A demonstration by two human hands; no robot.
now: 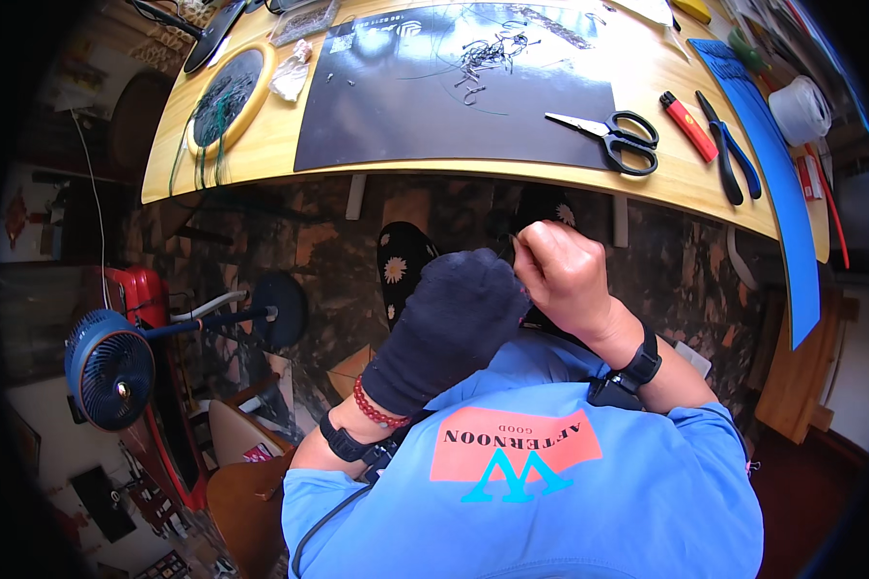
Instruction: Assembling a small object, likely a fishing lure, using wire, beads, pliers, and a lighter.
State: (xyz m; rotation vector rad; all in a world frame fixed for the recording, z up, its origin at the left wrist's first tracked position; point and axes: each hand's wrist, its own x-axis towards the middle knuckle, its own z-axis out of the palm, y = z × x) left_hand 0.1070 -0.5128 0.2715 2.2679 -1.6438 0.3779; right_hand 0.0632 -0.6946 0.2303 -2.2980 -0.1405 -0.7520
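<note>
Over my lap, close in front of my chest, a dark navy cloth covering like a sock wraps my left hand down to the wrist. Its fingers are hidden under the cloth. My right hand is bare and curled, thumb and forefinger pinched together against the far right side of the left hand. Whatever lies in that pinch is too small to make out. Ahead on the table, a dark mat bears a tangled heap of small dark hook-like pieces with thin line.
Black-handled scissors, a red lighter and blue-black pliers lie on the table's right. At left, a round wooden-rimmed pad carries dark pieces with trailing green threads. A blue fan stands left of me.
</note>
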